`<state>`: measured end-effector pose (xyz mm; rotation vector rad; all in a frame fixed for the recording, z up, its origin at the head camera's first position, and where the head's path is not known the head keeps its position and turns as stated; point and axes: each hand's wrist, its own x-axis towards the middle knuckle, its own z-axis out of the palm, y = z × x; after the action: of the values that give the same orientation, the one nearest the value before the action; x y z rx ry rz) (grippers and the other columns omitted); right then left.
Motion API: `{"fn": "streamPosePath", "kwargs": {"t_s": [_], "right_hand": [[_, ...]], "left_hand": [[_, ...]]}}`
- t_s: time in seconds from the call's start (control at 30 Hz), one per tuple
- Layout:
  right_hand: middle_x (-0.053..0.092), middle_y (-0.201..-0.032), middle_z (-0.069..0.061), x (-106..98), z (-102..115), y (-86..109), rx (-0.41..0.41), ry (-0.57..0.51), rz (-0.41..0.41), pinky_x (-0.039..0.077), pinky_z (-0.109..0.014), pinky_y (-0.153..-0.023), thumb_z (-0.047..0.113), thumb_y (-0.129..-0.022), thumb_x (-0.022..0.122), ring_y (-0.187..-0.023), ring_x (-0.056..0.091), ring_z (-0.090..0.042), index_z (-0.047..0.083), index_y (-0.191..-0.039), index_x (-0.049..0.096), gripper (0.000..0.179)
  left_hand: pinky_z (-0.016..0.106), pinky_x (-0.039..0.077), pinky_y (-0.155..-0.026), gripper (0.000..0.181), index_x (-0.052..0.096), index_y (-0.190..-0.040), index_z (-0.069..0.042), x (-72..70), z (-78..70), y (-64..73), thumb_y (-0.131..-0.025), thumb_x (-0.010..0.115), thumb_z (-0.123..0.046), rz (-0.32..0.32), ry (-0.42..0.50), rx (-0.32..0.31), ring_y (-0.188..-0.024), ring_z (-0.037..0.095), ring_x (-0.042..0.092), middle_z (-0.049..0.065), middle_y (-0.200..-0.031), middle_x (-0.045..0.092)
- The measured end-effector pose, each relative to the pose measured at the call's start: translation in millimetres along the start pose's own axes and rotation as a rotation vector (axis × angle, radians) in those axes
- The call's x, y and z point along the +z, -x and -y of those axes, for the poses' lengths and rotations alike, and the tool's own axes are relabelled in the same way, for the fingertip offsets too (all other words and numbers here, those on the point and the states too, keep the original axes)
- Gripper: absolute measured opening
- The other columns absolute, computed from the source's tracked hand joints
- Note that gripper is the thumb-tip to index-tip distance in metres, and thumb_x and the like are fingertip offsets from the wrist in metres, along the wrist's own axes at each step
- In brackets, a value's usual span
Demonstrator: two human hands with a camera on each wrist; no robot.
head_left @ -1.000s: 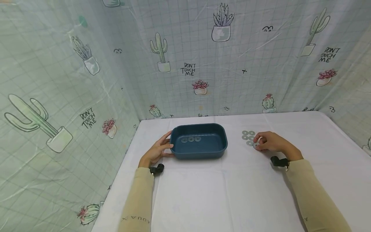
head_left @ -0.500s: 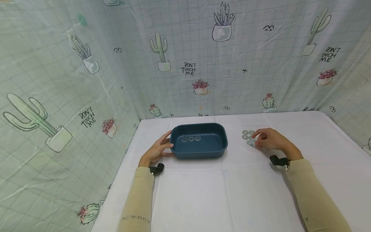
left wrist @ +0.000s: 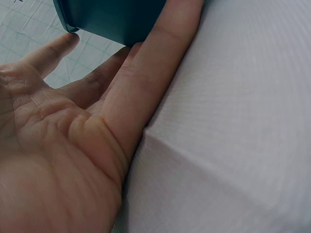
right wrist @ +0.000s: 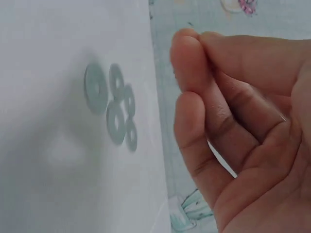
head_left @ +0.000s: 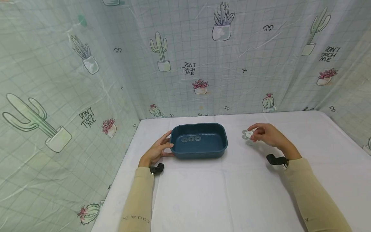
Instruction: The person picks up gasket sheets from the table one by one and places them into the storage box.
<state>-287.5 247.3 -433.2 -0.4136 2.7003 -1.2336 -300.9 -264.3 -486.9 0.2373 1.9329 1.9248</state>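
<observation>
A dark blue rectangular tray [head_left: 200, 155] stands on the white table, and three flat washers [head_left: 191, 139] lie in a row inside it. My left hand [head_left: 156, 150] touches the tray's left end from outside; in the left wrist view its fingers [left wrist: 146, 73] reach fairly straight to the blue wall. Between thumb and fingertips, my right hand [head_left: 268, 135] pinches a washer [head_left: 249, 134] raised above the table. In the right wrist view that washer is hidden by the fingers, while several loose washers [right wrist: 96, 88] lie flat on the cloth beneath.
The white cloth-covered table [head_left: 191, 196] ends at a hanging curtain [head_left: 179, 93] printed with cacti and grid lines. Each wrist carries a small black camera, the left camera [head_left: 156, 169] and the right camera [head_left: 276, 159].
My right hand has picked up the nearest washer and lifted it, moving slightly left and away over the other washers. The left hand and tray have stayed in place.
</observation>
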Motion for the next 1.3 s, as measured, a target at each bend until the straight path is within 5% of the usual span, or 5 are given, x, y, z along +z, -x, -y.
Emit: {"fn": "streamPosePath", "kwargs": {"t_s": [0.3,0.47,1.0,1.3], "right_hand": [[0.075,-0.108,-0.020,14.3,22.3,-3.2,-0.004,-0.034,-0.129,0.053,-0.035,-0.087,0.012,-0.101,0.064,-0.092,0.071,-0.018,0.006,-0.137,0.060,0.036],[0.076,-0.105,-0.020,28.5,33.2,-6.8,-0.016,-0.082,-0.183,0.053,-0.036,-0.088,0.015,-0.100,0.067,-0.094,0.073,-0.030,0.006,-0.136,0.061,0.038],[0.076,-0.107,-0.020,76.5,56.2,-17.5,-0.011,-0.252,-0.204,0.057,-0.046,-0.088,0.012,-0.100,0.065,-0.085,0.070,-0.015,0.011,-0.132,0.064,0.032],[0.077,-0.104,-0.018,95.1,71.2,-16.2,-0.055,-0.319,-0.218,0.061,-0.031,-0.080,0.010,-0.099,0.067,-0.082,0.071,-0.012,0.006,-0.133,0.064,0.035]], "left_hand": [[0.058,0.058,-0.094,0.077,0.029,-0.162,-0.037,-0.2,-0.4,1.6,-0.100,0.062,-0.007,0.002,0.003,0.006,-0.141,0.043,0.046,0.017,-0.166,0.026],[0.059,0.057,-0.095,0.076,0.029,-0.162,-0.038,-0.3,-0.5,1.5,-0.100,0.061,-0.006,0.000,-0.001,0.002,-0.141,0.044,0.046,0.017,-0.166,0.026],[0.059,0.057,-0.095,0.075,0.030,-0.161,-0.039,0.1,-1.9,-0.3,-0.100,0.061,-0.006,-0.018,-0.001,-0.007,-0.141,0.044,0.046,0.016,-0.166,0.027],[0.058,0.058,-0.095,0.077,0.030,-0.161,-0.039,-0.4,-1.0,0.0,-0.099,0.063,-0.008,-0.020,-0.004,-0.013,-0.136,0.040,0.051,0.015,-0.165,0.028]]}}
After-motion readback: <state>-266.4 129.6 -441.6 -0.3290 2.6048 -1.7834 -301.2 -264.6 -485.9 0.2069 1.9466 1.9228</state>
